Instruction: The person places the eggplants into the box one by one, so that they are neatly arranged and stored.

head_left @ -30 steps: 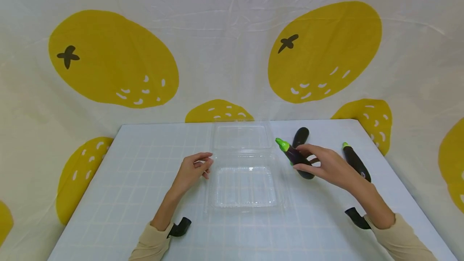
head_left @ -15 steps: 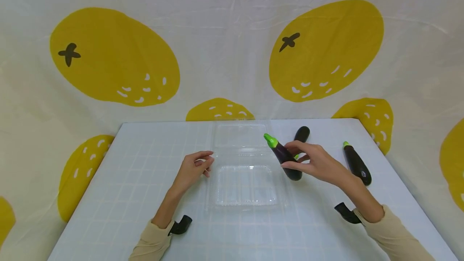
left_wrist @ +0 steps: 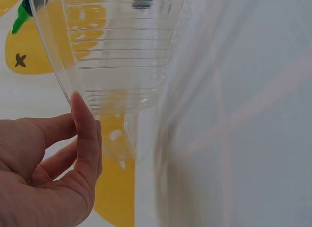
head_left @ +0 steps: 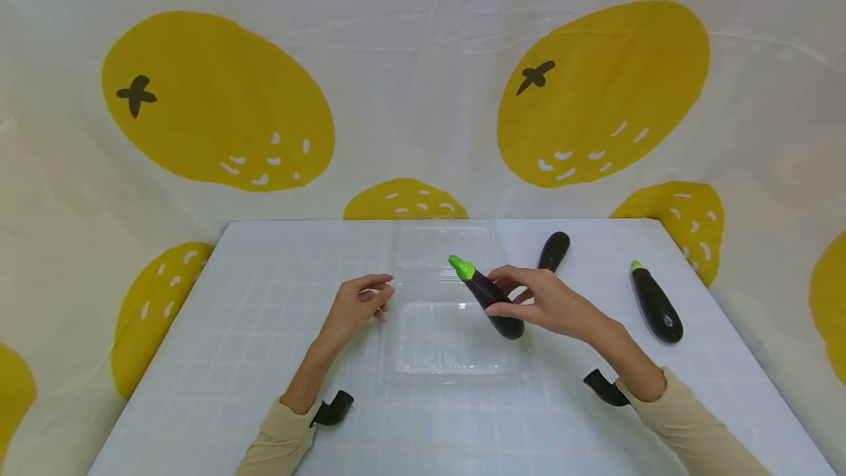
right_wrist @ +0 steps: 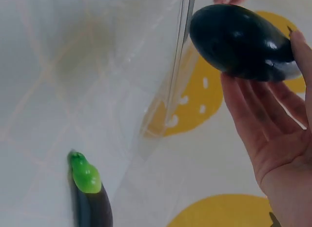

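Observation:
My right hand [head_left: 545, 301] grips a dark purple eggplant [head_left: 492, 300] with a bright green stem end, between thumb and fingers. It is held tilted above the right part of a clear plastic clamshell container [head_left: 449, 372], whose lid [head_left: 423, 247] lies folded back behind the base. In the right wrist view the eggplant's rounded end [right_wrist: 239, 39] faces the camera. My left hand [head_left: 353, 308] stays at the container's left side with relaxed fingers, and in the left wrist view a fingertip [left_wrist: 78, 103] is right at the clear rim [left_wrist: 53, 71].
Two more eggplants lie on the white table [head_left: 264, 358]: one dark eggplant [head_left: 554, 250] behind my right hand, partly hidden, and another eggplant [head_left: 656, 305] farther right. A white cloth [head_left: 410, 94] printed with yellow fruit hangs behind the table.
My right hand has carried the eggplant leftward, from beside the container to over its right part. My left hand has stayed in place beside the container.

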The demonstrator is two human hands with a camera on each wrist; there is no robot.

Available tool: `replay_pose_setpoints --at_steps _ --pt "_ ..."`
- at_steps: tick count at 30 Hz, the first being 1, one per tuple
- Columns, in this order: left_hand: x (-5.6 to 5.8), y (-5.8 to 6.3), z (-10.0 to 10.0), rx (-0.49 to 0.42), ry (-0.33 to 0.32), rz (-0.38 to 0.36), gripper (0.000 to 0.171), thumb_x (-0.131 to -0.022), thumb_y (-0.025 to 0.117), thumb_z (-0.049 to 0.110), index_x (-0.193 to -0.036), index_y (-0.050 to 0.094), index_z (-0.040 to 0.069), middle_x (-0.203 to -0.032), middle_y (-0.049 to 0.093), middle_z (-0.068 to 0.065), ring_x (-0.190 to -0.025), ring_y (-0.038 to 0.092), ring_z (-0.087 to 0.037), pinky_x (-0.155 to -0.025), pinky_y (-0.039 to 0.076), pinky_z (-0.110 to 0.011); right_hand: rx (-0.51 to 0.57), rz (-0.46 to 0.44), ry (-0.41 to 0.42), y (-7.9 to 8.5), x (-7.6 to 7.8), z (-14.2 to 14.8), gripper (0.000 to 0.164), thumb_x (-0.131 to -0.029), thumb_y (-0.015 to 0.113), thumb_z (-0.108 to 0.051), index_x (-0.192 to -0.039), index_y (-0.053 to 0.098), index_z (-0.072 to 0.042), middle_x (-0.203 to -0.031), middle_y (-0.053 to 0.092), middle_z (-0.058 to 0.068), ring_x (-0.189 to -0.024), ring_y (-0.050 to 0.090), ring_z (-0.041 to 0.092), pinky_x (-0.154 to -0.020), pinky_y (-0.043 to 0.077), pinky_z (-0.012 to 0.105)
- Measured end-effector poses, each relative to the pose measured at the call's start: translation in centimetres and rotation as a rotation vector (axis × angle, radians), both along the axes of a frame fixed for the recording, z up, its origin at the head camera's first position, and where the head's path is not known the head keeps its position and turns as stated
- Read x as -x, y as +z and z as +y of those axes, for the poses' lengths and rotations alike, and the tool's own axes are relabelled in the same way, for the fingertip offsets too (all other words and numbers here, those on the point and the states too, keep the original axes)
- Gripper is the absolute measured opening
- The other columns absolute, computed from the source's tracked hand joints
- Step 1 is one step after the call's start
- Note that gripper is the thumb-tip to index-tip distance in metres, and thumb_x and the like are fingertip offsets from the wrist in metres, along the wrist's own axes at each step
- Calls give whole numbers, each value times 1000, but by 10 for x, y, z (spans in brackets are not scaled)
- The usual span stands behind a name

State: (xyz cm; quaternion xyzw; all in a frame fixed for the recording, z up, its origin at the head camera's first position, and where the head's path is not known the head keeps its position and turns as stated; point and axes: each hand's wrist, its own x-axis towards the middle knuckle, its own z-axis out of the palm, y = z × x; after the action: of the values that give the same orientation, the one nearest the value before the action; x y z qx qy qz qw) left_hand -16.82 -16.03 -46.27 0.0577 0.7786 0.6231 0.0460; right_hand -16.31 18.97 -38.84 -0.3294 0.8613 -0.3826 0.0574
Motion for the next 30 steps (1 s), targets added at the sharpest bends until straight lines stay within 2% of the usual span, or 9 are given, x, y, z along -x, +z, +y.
replay_pose_setpoints --at_steps 6,13,19,20,25,27,30 --pt "0 1 1 10 12 -5 37 -98 71 10 -130 64 -9 -105 67 -22 -61 65 -22 -64 57 -23 -12 -31 69 -8 0 -12 41 -92 79 -36 -126 66 -17 -111 70 -9 -100 67 8 -82 60 30" --pt "0 1 1 9 11 -12 36 -98 71 7 -129 64 -10 -103 68 -19 -60 65 -19 -65 58 -23 -43 -27 147 -22 -2 -24 42 -95 76 -36 -129 67 -13 -105 71 -10 -96 66 7 -81 60 32" --pt "-1 2 2 7 8 -5 37 -98 71 8 -129 64 -10 -103 68 -20 -60 65 -19 -65 58 -22 -72 -17 181 -31 -5 -31 44 -95 76 -36 -130 68 -10 -108 72 -6 -97 67 7 -80 60 28" --pt "-3 7 3 14 9 -9 36 -98 70 7 -129 64 -11 -104 68 -22 -60 65 -20 -65 57 -22 -82 -11 184 -32 -6 -32 45 -95 75 -37 -130 68 -10 -108 73 -6 -97 66 7 -80 60 28" --pt "-3 7 3 25 20 -12 37 -99 70 8 -130 64 -10 -105 67 -22 -61 65 -20 -66 56 -20 -135 2 195 -37 -9 -37 44 -95 74 -40 -127 70 -10 -107 72 -6 -93 66 9 -78 59 27" --pt "-1 2 2 20 20 -14 36 -98 70 9 -129 65 -9 -105 68 -20 -61 65 -20 -66 57 -21 -151 1 207 -39 -10 -38 44 -95 74 -40 -127 71 -10 -109 72 -5 -92 67 10 -78 59 27" --pt "-2 2 2 15 18 -22 36 -98 71 10 -129 65 -8 -105 68 -20 -61 65 -20 -65 57 -22 -171 0 235 -42 -11 -40 44 -95 74 -40 -127 71 -9 -115 73 -1 -93 67 10 -79 59 26"
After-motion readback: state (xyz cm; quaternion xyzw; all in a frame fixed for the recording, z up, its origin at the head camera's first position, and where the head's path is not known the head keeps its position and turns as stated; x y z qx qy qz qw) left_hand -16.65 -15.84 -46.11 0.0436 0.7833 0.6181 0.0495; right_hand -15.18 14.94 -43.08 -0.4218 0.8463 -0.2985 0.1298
